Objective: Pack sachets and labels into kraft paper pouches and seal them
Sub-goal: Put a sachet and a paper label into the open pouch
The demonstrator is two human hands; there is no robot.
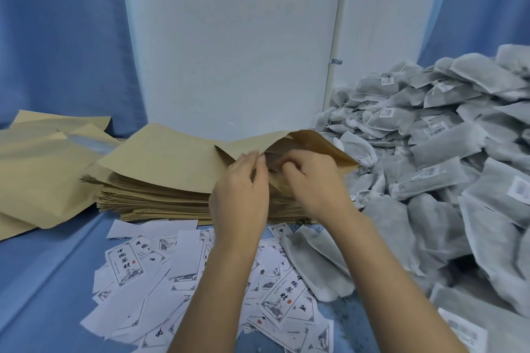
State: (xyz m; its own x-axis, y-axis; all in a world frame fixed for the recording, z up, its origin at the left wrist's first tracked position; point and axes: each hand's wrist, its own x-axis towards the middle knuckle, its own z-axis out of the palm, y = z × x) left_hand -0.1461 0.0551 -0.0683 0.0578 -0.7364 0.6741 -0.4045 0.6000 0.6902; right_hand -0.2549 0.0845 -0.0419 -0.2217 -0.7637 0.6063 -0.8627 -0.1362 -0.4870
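Pouch: top tan kraft paper pouch [172, 157] on the flat stack [155, 203], centre, mouth open.
Left hand [241, 189]: pinches its upper lip.
Right hand [312, 178]: curled in the mouth; contents unclear.
Done: plump kraft pouches [43, 175], 9 o'clock, look filled.
Left: grey mesh sachets [447, 152] heaped at 3 o'clock and white printed labels [160, 275] at 6 o'clock; likely most.

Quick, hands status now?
Left hand: pinching the kraft pouch mouth edge.
Right hand: fingers curled inside the pouch mouth; grip cannot be told.

Head-worn view, forward-down, close over hands [275, 180]
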